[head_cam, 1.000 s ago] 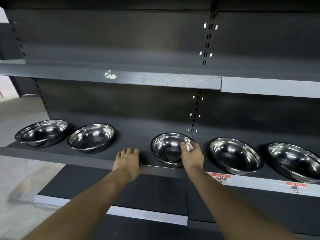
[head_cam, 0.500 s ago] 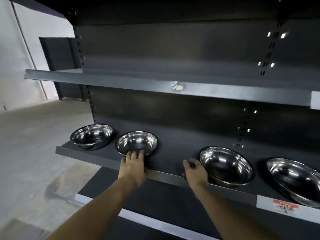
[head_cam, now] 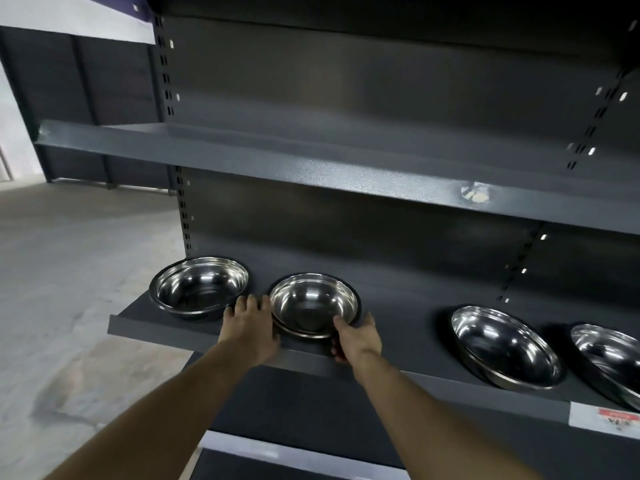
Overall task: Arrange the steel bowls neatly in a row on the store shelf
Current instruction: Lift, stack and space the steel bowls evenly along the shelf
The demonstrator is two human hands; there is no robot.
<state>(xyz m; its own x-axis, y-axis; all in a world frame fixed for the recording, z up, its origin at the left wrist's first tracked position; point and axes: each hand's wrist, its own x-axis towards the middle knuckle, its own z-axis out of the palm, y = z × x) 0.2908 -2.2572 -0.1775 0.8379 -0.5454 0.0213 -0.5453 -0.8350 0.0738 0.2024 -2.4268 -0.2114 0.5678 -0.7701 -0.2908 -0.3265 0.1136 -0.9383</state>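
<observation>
My left hand [head_cam: 250, 320] and right hand [head_cam: 356, 336] cup the second round shiny steel bowl [head_cam: 313, 306] by its rim on the dark grey metal shelf [head_cam: 401, 327]. I should slide it right, evening the gap before the third bowl [head_cam: 505, 348].

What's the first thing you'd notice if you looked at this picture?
Shiny steel bowls on a dark shelf. Two hands frame the second bowl from the left: the left hand at its left side, the right hand at its front right rim. A wide gap separates it from the next bowl on the right.
</observation>
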